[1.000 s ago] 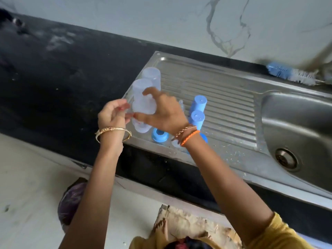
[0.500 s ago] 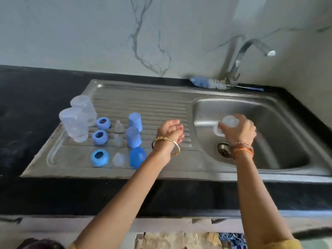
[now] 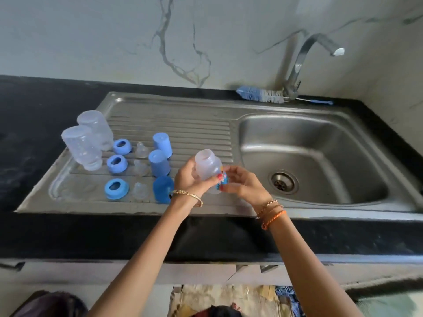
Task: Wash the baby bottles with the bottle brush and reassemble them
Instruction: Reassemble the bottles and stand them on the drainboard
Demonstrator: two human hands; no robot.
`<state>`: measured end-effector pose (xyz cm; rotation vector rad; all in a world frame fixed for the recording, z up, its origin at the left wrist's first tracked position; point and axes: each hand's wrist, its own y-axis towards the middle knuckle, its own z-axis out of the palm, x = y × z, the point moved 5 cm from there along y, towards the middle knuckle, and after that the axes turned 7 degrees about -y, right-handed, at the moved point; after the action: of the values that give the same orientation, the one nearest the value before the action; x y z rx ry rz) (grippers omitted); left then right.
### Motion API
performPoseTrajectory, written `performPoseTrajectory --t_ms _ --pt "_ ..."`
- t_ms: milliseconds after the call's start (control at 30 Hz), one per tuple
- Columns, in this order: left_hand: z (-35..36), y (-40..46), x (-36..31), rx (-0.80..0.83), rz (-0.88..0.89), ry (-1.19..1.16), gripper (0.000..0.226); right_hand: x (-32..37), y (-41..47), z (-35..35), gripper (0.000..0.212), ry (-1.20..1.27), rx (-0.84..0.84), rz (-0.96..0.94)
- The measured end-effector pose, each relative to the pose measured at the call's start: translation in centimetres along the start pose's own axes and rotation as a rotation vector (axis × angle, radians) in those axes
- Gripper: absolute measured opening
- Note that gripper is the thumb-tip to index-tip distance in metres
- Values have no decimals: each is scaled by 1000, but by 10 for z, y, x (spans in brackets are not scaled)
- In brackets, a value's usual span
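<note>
Clear baby bottle [image 3: 207,165]: mouth up, over drainboard [image 3: 183,120] near edge | left hand [image 3: 191,179]: grips bottle | right hand [image 3: 245,185]: pinches its base | bottle brush [image 3: 259,94]: far, by faucet [image 3: 304,58] | blue caps [image 3: 162,144]: left

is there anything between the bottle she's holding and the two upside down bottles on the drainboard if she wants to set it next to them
Yes. Both hands, left hand and right hand, hold the bottle right of the parts. Between it and the two upside-down bottles stand the blue caps, clear teats and blue rings. She would need to lift it over them.
</note>
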<state>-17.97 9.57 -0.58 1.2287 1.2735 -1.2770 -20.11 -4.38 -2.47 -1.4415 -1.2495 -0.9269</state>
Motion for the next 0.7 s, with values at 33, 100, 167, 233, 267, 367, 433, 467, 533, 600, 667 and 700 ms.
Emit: performPoseTrajectory --t_ms 33,100,167,233,267,367,433,467,533,600,667,700 --pt "-3 0 2 10 38 48 58 -1 1 1 41 -108 3 -22" --pt "-8 -3 6 16 85 121 61 0 2 6 44 -283 15 -68" --pt "-11 -4 9 2 96 177 61 -2 3 11 48 -365 9 -87" --pt "-14 -6 11 -3 112 207 59 -2 1 14 50 -432 -22 -88" --pt "-15 -7 10 -3 121 207 58 -3 0 16 50 -458 -33 -92" --pt "-14 -12 10 29 150 215 60 -4 -1 17 49 -503 -69 -104" --pt "-12 -14 10 58 156 247 61 -5 -3 17 51 -533 -92 -100" --pt "-12 -14 10 68 154 256 62 -5 -3 17 52 -558 -98 -100" --pt "-10 -13 13 83 145 250 66 -2 -5 15 57 -623 -95 -107" --pt "-11 -12 16 99 133 219 76 6 -6 9 63 -680 -80 -103" --pt "-15 -12 15 97 139 190 86 22 -8 -1 62 -693 -97 -130" --pt "-19 -12 11 85 155 171 87 34 -10 -5 58 -684 -129 -170"
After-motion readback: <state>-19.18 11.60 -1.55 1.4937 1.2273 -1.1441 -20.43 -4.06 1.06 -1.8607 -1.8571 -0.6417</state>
